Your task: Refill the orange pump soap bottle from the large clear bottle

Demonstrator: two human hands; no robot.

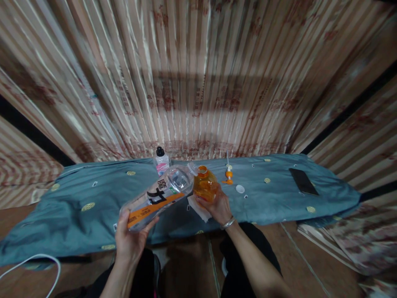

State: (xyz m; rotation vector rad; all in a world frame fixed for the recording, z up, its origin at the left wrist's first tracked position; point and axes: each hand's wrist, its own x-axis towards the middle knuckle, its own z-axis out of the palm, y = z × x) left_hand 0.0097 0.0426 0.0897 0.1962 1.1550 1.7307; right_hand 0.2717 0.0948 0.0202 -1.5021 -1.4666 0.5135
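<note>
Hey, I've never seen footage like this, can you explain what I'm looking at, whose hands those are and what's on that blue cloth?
One camera on a person's head looks down at their own bare hands. The left hand holds a clear plastic bottle with an orange label, tilted so its mouth meets a small orange translucent bottle gripped by the right hand. A teal patterned cloth covers the surface. On it lie a white tissue, a black-capped small bottle, an orange pump top, a white cap and a dark phone.

Home bedroom: curtains (pixel 198 82), bedding (pixel 93 198)
</note>
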